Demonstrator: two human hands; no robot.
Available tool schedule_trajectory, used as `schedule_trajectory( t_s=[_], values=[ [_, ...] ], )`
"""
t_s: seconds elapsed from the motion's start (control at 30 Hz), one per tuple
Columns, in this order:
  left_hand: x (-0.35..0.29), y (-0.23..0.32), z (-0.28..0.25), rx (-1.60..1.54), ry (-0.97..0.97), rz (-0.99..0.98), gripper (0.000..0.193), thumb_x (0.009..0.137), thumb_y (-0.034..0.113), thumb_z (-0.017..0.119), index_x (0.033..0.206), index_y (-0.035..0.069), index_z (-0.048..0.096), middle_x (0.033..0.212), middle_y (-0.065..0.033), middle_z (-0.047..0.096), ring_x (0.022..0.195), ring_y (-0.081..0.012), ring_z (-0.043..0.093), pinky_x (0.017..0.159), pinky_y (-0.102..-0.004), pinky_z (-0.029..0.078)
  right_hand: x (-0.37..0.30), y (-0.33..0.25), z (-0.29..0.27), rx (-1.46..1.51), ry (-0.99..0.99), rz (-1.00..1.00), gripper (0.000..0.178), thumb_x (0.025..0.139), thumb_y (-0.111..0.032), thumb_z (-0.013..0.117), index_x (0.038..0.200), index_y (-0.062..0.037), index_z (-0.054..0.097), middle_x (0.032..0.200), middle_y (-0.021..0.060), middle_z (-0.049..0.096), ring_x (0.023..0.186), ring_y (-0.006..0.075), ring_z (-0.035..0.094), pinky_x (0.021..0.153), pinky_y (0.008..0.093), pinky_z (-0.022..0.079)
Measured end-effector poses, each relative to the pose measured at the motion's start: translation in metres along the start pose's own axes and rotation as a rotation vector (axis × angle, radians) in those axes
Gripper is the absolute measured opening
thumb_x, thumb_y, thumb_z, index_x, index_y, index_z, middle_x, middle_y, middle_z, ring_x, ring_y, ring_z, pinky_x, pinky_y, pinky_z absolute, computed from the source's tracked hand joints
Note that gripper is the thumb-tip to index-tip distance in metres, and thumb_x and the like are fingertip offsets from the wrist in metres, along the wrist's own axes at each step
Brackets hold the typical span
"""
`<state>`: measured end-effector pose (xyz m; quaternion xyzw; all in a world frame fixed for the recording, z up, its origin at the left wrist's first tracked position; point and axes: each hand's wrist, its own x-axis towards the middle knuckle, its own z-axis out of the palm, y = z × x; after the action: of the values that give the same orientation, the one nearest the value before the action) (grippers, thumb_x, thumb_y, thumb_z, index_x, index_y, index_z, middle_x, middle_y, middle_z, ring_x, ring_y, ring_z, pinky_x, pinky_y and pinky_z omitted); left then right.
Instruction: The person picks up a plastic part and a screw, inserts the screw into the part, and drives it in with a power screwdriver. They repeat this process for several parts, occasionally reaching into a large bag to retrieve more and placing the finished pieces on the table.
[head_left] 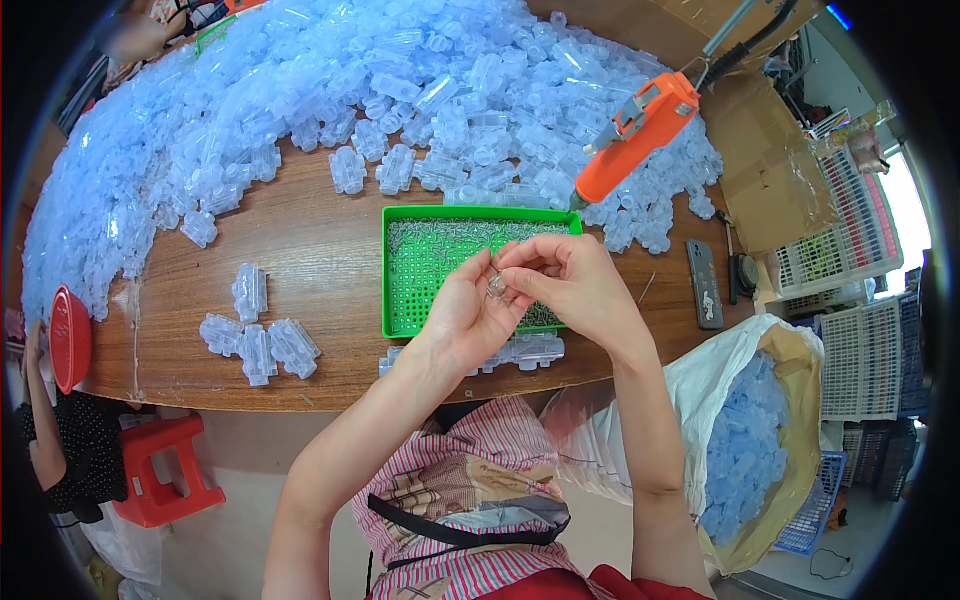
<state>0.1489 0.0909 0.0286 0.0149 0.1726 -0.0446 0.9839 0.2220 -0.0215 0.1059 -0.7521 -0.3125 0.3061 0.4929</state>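
My left hand (468,312) is cupped palm up over a green perforated tray (387,270), holding a few small metal screws (496,287). Over that palm, my right hand (575,285) has its thumb and fingertips pinched together at the screws; what exactly sits between them is too small to make out. Many loose screws (430,234) lie in the tray, mostly along its far side. Partly hidden under my wrists, a row of clear plastic housings (535,350) lies at the table's near edge. Several more housings (257,355) are grouped to the left.
A large heap of clear plastic housings (400,90) covers the table's far side. An orange electric screwdriver (640,135) hangs beside the tray's far right corner. Rightward are a phone (704,285) and an open sack (685,390). Another person's arm (42,430) shows near a red basin (70,338).
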Motion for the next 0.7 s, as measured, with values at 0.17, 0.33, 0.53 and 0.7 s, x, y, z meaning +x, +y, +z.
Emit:
schedule_trajectory(
  t_s=[0.17,0.33,0.53,0.7],
  values=[
    [-0.003,0.002,-0.012,-0.124,-0.178,-0.015,0.034,0.101,0.025,0.031,0.123,0.002,0.043,0.106,-0.009,0.055,0.096,-0.019,0.056,0.09,-0.0358,0.049,-0.011,-0.003,0.007,-0.096,0.135,-0.101,0.014,0.083,0.0,0.059,0.095,0.0053,0.065,0.081,0.0064,0.067,0.07,0.0082,0.061,0.064,0.0214,0.05],
    [-0.017,0.001,0.0,-0.139,-0.221,0.046,0.038,0.101,0.026,0.03,0.128,0.002,0.043,0.125,-0.0124,0.052,0.112,-0.0224,0.054,0.097,-0.0355,0.045,-0.027,-0.015,0.016,-0.236,0.283,-0.292,0.014,0.082,-0.003,0.058,0.094,0.0011,0.063,0.082,0.0115,0.065,0.072,0.0225,0.064,0.065,0.0316,0.049],
    [-0.03,-0.011,0.01,-0.128,-0.27,0.12,0.047,0.101,0.03,0.028,0.138,0.002,0.034,0.143,-0.0134,0.038,0.135,-0.0247,0.03,0.109,-0.0383,0.031,-0.047,-0.005,0.031,-0.493,0.362,-0.312,0.012,0.077,-0.005,0.065,0.089,-0.0009,0.063,0.085,0.0113,0.056,0.079,0.0282,0.058,0.068,0.0369,0.046],
    [-0.037,-0.019,0.017,-0.018,-0.29,0.218,0.048,0.101,0.031,0.027,0.139,0.002,0.033,0.144,-0.0128,0.035,0.135,-0.0244,0.029,0.112,-0.0384,0.026,-0.045,-0.002,0.037,-0.588,0.415,-0.327,0.012,0.075,-0.007,0.069,0.085,-0.0026,0.064,0.079,0.0077,0.057,0.073,0.0207,0.059,0.062,0.0322,0.046]
  ],
)
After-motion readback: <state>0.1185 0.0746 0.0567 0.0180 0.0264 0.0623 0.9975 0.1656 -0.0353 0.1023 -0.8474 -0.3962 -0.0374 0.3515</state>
